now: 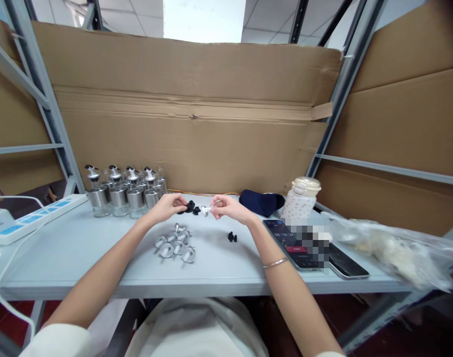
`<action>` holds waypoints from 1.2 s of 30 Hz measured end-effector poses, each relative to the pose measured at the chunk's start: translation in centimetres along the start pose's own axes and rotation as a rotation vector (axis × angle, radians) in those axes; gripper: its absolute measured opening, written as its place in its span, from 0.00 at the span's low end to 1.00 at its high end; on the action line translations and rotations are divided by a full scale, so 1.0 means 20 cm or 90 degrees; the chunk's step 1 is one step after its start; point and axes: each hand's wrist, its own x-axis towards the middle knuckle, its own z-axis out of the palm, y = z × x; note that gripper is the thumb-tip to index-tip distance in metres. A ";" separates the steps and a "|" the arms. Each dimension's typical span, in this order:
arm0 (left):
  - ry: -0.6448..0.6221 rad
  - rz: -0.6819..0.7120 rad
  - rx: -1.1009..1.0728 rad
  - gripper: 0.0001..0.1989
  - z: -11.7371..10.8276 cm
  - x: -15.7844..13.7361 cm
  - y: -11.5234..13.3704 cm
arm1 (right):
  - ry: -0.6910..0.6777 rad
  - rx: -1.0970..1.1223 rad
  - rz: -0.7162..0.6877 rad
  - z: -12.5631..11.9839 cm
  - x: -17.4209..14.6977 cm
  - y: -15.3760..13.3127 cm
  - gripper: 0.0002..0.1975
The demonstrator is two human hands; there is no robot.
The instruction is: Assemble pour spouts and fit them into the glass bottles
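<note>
My left hand is closed, thumb and fingertips pinched at a small black plastic part. More black parts sit close beside its fingertips; which of them rest on the table is hard to tell. My right hand is pinched on a silver pourer spout, its wide end turned toward the black parts. In front of my left hand lies a loose group of silver pourer spouts, several with their round flanges showing. Two or so small black parts lie apart, below my right hand.
Several glass and steel bottles with pourer tops stand at the back left. A power strip with a white cable is at the left edge. On the right are a dotted jar, dark blue cloth, two phones and plastic bags.
</note>
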 end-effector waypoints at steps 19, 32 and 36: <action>0.045 -0.013 -0.295 0.17 0.04 -0.03 0.12 | 0.064 0.063 -0.097 -0.01 -0.01 -0.01 0.13; 0.033 -0.022 -0.309 0.16 0.05 -0.04 0.13 | 0.039 0.071 -0.099 0.01 0.00 -0.01 0.15; 0.029 -0.026 -0.310 0.16 0.05 -0.04 0.13 | 0.038 0.070 -0.095 0.01 0.00 -0.01 0.16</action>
